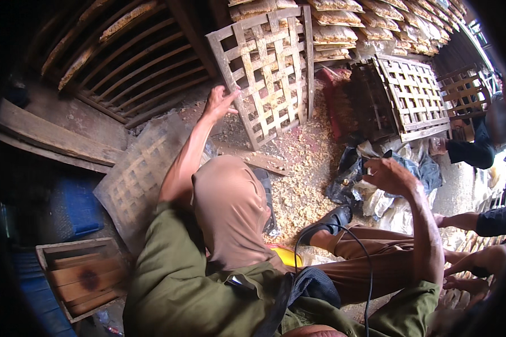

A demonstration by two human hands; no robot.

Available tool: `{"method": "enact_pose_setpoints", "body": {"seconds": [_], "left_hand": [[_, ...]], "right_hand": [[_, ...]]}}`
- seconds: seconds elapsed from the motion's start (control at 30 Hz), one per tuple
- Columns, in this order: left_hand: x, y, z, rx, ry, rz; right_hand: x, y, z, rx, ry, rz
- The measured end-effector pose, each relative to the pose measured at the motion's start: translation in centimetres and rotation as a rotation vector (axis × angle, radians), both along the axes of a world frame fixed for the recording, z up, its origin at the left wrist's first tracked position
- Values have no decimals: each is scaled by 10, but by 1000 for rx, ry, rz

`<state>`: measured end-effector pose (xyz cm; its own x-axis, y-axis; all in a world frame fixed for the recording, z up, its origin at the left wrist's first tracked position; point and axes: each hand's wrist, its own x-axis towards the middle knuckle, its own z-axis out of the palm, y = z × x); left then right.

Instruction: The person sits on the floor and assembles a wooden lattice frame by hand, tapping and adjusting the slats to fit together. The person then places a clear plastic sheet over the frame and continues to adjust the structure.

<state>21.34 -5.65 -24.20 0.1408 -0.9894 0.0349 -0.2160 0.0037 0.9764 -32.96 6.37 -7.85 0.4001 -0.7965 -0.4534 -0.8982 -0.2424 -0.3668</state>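
Note:
My left hand [220, 104] is closed on the lower left edge of a wooden lattice rack [272, 73], which stands tilted up from the floor. Yellowish crumbs cling to its slats. My right hand [392, 175] is raised to the right with fingers loosely bent and apart; I see nothing in it. Close by, crumpled black plastic [343, 180] and clear sheeting [374, 210] lie on the floor. A second lattice rack [416, 95] lies beyond that hand, on top of a dark stack. Brown cloth [230, 208] covers part of the view between my arms.
Yellowish crumbs [301, 194] litter the floor. Filled flat packets [334, 33] are stacked at the back. To the left are a translucent sheet [143, 174], a wooden box [84, 275] and a blue crate [78, 208]. Another person's hands [472, 275] show at the right.

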Motion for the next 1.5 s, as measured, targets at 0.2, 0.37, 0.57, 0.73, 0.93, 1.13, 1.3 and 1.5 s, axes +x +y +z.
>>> {"method": "enact_pose_setpoints", "body": {"seconds": [0.2,0.37,0.57,0.73,0.93,1.13,1.3,1.5], "left_hand": [[1,122,55,-118,196,154],[50,235,87,-206,426,446],[108,379,49,-205,570,896],[145,500,-43,-206,748,1029],[171,537,-128,115,657,1199],[197,550,-110,906,146,968],[157,457,-26,863,-368,671],[101,315,141,287,-476,348]], "right_hand": [[4,-12,28,-5,29,-54],[-55,-13,-13,-181,-69,20],[-82,-17,-37,-198,8,67],[-53,-28,-36,-66,55,37],[-46,-47,-31,-190,143,49],[-56,-32,-43,-32,204,5],[-102,-28,-63,114,350,-51],[-165,-103,-105,-357,385,-100]]}}
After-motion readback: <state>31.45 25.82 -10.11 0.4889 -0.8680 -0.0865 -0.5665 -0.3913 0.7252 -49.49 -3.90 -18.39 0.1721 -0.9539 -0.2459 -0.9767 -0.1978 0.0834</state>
